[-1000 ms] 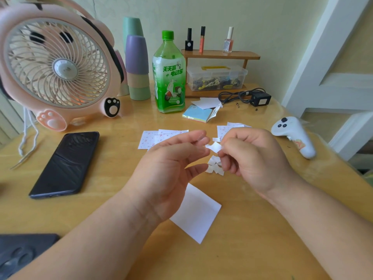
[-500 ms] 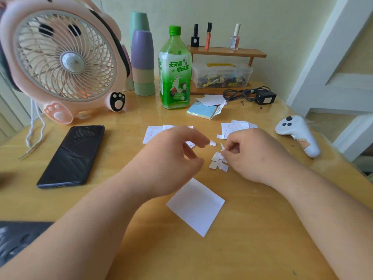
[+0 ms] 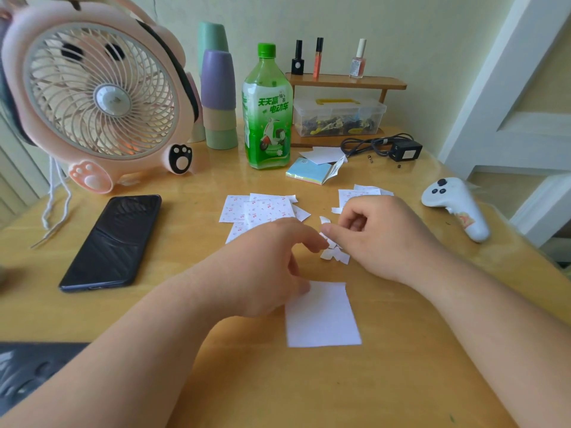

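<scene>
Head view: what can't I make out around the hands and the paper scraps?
Left hand: fingertips curl under; whether they pinch a scrap is hidden, head view.
Right hand: curled fingers hide anything held, head view.
Paper scraps: both hands cover part of the pile.
Dark object: cut off by the bottom-left edge, blurred.

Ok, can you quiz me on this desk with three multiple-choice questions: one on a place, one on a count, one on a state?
1. Where is the pile of paper scraps? A on the floor; B between the left hand and the right hand; C on a chair.
2. How many small bottles stand on the wooden shelf? A two; B three; C five.
3. How is the green bottle? A upright, capped; B on its side; C upright, uncapped.
Answers: B, the scraps lie between them; B, three stand in a row; A, it stands, green cap on.
</scene>
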Demonstrator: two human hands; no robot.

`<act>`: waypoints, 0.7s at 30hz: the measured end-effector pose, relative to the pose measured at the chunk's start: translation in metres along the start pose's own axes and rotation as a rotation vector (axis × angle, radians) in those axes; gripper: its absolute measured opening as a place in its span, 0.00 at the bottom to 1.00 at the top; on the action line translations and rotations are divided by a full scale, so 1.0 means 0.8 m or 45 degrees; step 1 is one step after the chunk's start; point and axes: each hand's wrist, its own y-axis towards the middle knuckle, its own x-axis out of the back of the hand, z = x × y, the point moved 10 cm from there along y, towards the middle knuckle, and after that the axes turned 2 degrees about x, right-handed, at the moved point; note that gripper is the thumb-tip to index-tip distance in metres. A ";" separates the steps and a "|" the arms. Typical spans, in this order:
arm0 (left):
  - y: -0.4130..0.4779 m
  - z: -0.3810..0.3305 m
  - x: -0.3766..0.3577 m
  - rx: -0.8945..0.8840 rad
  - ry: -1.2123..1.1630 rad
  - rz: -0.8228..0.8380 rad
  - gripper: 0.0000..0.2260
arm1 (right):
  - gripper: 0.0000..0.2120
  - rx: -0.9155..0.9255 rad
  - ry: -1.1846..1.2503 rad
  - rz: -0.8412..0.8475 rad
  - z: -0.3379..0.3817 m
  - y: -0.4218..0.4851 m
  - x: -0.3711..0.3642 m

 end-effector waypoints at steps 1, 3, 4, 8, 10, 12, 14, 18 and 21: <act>0.000 0.000 0.004 0.006 -0.068 -0.052 0.19 | 0.14 0.043 0.173 -0.010 0.009 -0.004 0.002; 0.001 0.002 0.016 0.036 -0.253 -0.199 0.16 | 0.14 0.073 0.563 0.022 0.024 -0.016 0.004; 0.000 0.005 0.022 0.064 -0.366 -0.268 0.16 | 0.15 0.042 0.717 0.065 0.026 -0.021 0.002; -0.001 0.024 0.029 0.184 -0.822 -0.441 0.18 | 0.28 0.125 0.717 0.214 0.032 -0.029 -0.007; 0.002 0.032 0.020 0.229 -1.189 -0.406 0.20 | 0.33 0.189 0.674 0.210 0.037 -0.029 -0.007; 0.005 0.035 0.007 0.285 -1.567 -0.297 0.23 | 0.36 0.219 0.699 0.159 0.038 -0.027 -0.002; 0.008 0.031 -0.002 0.320 -1.775 -0.189 0.24 | 0.37 0.216 0.739 0.115 0.038 -0.026 0.005; 0.009 0.018 -0.006 0.268 -1.951 -0.029 0.31 | 0.31 0.093 1.090 0.253 0.034 -0.025 0.004; 0.009 0.013 -0.001 0.178 -1.892 -0.042 0.28 | 0.17 -0.054 1.374 0.520 0.037 -0.032 -0.017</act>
